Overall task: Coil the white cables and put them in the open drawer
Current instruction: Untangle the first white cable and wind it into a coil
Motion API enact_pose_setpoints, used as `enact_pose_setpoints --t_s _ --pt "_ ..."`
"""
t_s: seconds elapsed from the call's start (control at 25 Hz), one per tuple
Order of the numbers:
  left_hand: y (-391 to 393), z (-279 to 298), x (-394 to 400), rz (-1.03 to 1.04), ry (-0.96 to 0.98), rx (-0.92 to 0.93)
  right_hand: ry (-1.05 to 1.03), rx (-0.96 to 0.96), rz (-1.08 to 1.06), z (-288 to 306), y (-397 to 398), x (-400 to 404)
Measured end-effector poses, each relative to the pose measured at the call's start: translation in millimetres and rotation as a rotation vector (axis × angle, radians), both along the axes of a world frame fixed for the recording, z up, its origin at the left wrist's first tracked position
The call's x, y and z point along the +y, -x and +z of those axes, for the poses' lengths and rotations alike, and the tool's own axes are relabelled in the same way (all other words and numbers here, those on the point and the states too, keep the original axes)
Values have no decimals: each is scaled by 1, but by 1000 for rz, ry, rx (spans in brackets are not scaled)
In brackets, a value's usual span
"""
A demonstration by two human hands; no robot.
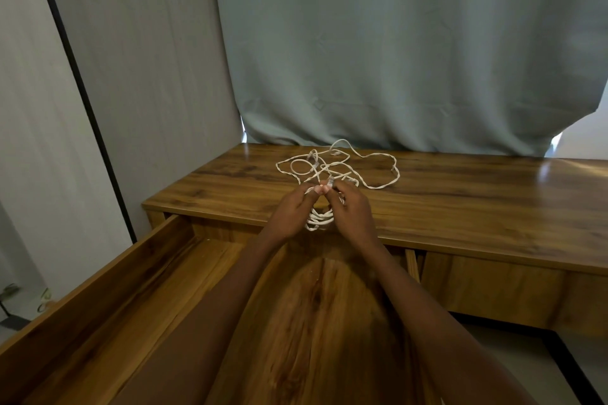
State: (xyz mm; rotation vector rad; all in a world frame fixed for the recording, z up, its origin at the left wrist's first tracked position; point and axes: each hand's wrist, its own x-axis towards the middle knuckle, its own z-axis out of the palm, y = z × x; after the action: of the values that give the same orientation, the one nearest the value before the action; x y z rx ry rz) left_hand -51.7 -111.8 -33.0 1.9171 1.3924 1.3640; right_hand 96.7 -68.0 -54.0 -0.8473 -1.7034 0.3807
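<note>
Several loops of white cable (318, 220) hang as a coil between my two hands, just above the front edge of the wooden desk (460, 194). My left hand (291, 210) holds the coil's left side, its thumb pressed against the strands on top. My right hand (352, 207) grips the right side and pinches a clear plug at the top. More white cable (378, 171) lies in a loose tangle on the desk behind my hands. The open drawer (138, 289) stretches toward me below my forearms, with a bare wooden bottom.
A grey-green curtain (394, 59) hangs behind the desk. A pale wall panel with a black strip (82, 92) stands at the left. To the right of the drawer sits a closed drawer front (493, 289), with floor below it.
</note>
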Motion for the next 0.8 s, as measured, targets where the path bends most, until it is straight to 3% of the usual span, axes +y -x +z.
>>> enact_pose_setpoints --t_s 0.16,0.28,0.44,0.6,0.8 --pt "5 -18 -2 18 -62 173 389 274 182 8 -2 -3" --pt "11 -21 -6 21 -103 215 794 505 373 19 -8 -8" --pt "16 -26 -8 64 -212 342 1121 555 510 29 -15 -4" --pt "22 -31 -6 60 -270 388 1091 492 524 27 -11 -1" --pt "24 -30 1 111 -311 325 636 400 236 14 5 -3"
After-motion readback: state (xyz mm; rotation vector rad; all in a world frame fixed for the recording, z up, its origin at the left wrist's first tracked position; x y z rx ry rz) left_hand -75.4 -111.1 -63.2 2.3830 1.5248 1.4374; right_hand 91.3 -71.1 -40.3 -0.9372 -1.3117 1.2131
